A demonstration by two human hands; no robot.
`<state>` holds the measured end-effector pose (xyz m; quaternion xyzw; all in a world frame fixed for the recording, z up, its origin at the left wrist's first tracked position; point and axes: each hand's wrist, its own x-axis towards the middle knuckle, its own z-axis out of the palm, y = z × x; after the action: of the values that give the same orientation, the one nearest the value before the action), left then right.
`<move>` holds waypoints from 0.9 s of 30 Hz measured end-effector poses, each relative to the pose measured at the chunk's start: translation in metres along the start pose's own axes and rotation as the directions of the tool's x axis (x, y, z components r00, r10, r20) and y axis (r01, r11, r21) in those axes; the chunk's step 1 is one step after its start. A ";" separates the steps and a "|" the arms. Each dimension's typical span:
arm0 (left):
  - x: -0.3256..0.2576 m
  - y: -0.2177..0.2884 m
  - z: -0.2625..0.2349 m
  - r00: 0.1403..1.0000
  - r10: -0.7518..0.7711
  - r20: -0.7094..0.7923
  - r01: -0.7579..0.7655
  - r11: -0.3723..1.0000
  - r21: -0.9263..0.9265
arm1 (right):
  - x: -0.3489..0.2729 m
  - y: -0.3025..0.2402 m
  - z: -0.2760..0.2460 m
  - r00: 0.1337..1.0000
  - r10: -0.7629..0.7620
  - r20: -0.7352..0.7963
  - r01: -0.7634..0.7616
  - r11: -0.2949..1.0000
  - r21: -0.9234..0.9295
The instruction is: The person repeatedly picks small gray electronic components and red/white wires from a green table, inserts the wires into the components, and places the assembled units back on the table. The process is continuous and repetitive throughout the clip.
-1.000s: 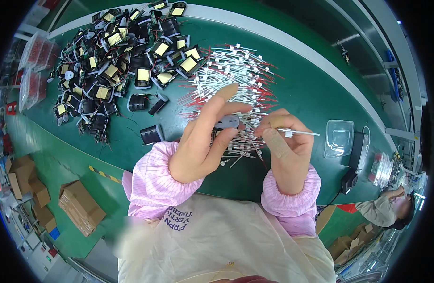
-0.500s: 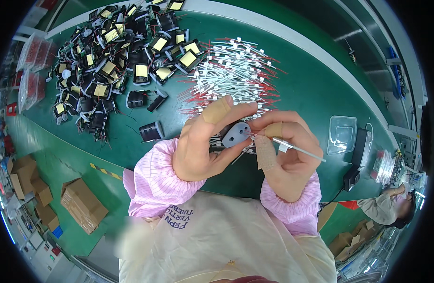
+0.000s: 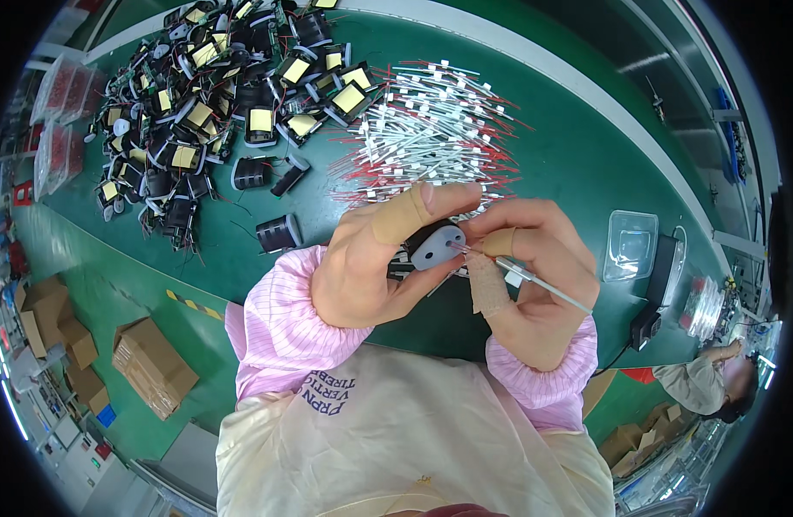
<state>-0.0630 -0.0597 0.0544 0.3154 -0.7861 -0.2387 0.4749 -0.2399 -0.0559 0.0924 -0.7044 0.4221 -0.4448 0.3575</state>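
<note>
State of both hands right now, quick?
Left hand: closed on a black housing with a grey end cap.
Right hand: closed on a thin white cable.

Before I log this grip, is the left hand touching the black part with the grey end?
Touching: the head view shows the left hand holding the black part between thumb and fingers, its grey end showing.

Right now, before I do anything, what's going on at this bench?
A person's left hand holds a black part with a grey, holed end cap. The right hand pinches a white-sleeved lead, its thin wire ends at the cap; whether they are inside a hole is unclear. Beyond the hands lies a pile of similar leads; to the left, a heap of black parts.
</note>
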 end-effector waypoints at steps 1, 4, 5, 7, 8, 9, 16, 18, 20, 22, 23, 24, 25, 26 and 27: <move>-0.001 -0.001 0.000 1.000 0.007 0.003 -0.007 1.000 -0.006 | 0.001 -0.001 0.000 1.000 -0.010 0.003 0.010 1.000 -0.010; -0.004 -0.002 0.002 1.000 -0.013 0.013 0.014 0.999 -0.049 | 0.003 -0.001 0.000 0.999 -0.037 0.015 0.038 0.998 -0.044; -0.004 -0.002 0.002 1.000 -0.014 0.017 0.015 0.999 -0.049 | 0.003 -0.001 0.000 0.999 -0.046 0.020 0.047 0.997 -0.055; -0.003 -0.002 0.001 1.000 0.000 0.026 0.001 0.999 -0.034 | 0.004 -0.001 -0.001 0.998 -0.054 0.031 0.056 0.996 -0.069; -0.002 -0.002 0.000 0.999 0.002 0.039 -0.001 1.000 -0.022 | 0.004 -0.001 -0.001 0.998 -0.057 0.036 0.060 0.995 -0.076; -0.002 -0.002 -0.002 0.999 0.003 0.052 -0.003 1.000 -0.007 | 0.004 -0.001 -0.001 0.998 -0.054 0.036 0.056 0.995 -0.080; -0.007 -0.006 0.008 0.993 0.002 -0.119 -0.031 0.970 -0.242 | 0.005 -0.002 -0.003 0.996 -0.069 0.055 0.075 0.992 -0.103; -0.007 -0.008 0.008 0.994 0.006 -0.111 -0.038 0.959 -0.282 | 0.006 -0.003 -0.003 0.994 -0.084 0.064 0.091 0.990 -0.111; -0.006 -0.008 0.008 0.995 0.013 -0.100 -0.044 0.946 -0.320 | 0.006 -0.003 -0.004 0.993 -0.090 0.071 0.098 0.989 -0.114; -0.002 -0.005 0.000 1.000 0.000 0.019 0.005 0.965 -0.263 | 0.006 -0.004 -0.005 0.993 -0.085 0.080 0.094 0.988 -0.124; -0.001 -0.005 -0.001 0.999 -0.005 0.048 0.017 0.968 -0.252 | 0.006 -0.004 -0.005 0.993 -0.082 0.084 0.093 0.987 -0.129; -0.001 -0.004 -0.002 0.997 -0.011 0.077 0.029 0.971 -0.237 | 0.006 -0.004 -0.005 0.992 -0.087 0.086 0.098 0.986 -0.134; -0.001 -0.004 -0.002 0.997 -0.014 0.076 0.032 0.970 -0.242 | 0.007 -0.005 -0.005 0.992 -0.092 0.088 0.103 0.985 -0.139; -0.001 -0.004 -0.003 0.997 -0.014 0.077 0.033 0.970 -0.240 | 0.007 -0.005 -0.005 0.991 -0.096 0.090 0.109 0.984 -0.144; -0.001 -0.004 -0.003 0.997 -0.015 0.078 0.033 0.971 -0.237 | 0.008 -0.005 -0.005 0.991 -0.097 0.095 0.110 0.983 -0.147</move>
<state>-0.0591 -0.0620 0.0523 0.2563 -0.7653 -0.3490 0.4762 -0.2409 -0.0614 0.1011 -0.7695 0.4016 -0.3978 0.2973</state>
